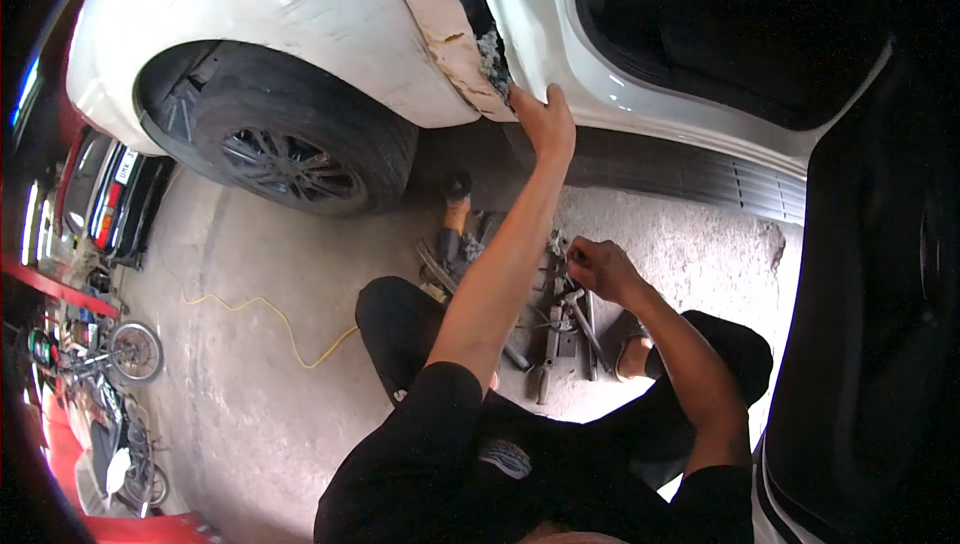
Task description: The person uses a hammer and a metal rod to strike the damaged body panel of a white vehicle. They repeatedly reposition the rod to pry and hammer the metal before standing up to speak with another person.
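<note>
My left hand [545,124] reaches up to the lower corner of a white vehicle's rear body panel [455,44]. Its thumb stands apart from the fingers, and the fingertips touch the broken, rusty edge, partly hidden there. Grey crumpled material [490,56] shows in the gap above them. Lower and to the right, my right hand [600,270] is closed over a pile of tools [562,319] on the floor. Something small and dark shows at its fingertips, too small to name. A hammer-like handle [582,329] lies among the metal tools below that hand.
The rear wheel [300,154] stands left of my arms, and a black side step [690,174] runs along the right. An open door [870,344] borders the right side. A yellow cord [280,319] crosses the concrete floor. Motorcycles [125,354] stand far left.
</note>
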Demonstrator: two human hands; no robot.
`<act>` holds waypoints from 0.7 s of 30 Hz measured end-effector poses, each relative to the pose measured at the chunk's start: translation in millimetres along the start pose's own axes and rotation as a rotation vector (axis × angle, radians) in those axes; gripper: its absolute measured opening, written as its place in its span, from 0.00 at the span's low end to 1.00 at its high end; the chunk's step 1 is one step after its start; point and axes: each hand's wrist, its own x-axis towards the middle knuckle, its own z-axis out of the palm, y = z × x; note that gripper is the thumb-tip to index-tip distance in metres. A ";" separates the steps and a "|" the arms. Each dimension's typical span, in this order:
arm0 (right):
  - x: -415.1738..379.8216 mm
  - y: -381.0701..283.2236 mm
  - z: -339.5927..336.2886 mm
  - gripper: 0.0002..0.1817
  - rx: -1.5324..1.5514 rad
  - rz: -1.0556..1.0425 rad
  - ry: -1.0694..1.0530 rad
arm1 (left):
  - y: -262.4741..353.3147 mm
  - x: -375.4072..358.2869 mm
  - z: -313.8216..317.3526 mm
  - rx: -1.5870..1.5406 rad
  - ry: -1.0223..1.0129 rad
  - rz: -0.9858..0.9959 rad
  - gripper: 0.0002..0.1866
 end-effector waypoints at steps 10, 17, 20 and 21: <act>-8.2 3.1 -5.4 0.12 -0.036 0.018 0.004 | -16.4 20.1 11.1 -0.175 0.127 -0.176 0.27; -7.9 5.3 -3.3 0.12 -0.030 0.009 0.028 | -14.8 39.0 19.8 -0.142 0.195 -0.355 0.26; -6.2 14.4 1.3 0.13 -0.030 -0.026 0.026 | -9.4 41.4 20.2 -0.171 0.250 -0.413 0.24; -5.7 15.0 1.6 0.14 -0.026 -0.038 0.016 | -11.4 42.3 21.3 -0.167 0.266 -0.440 0.23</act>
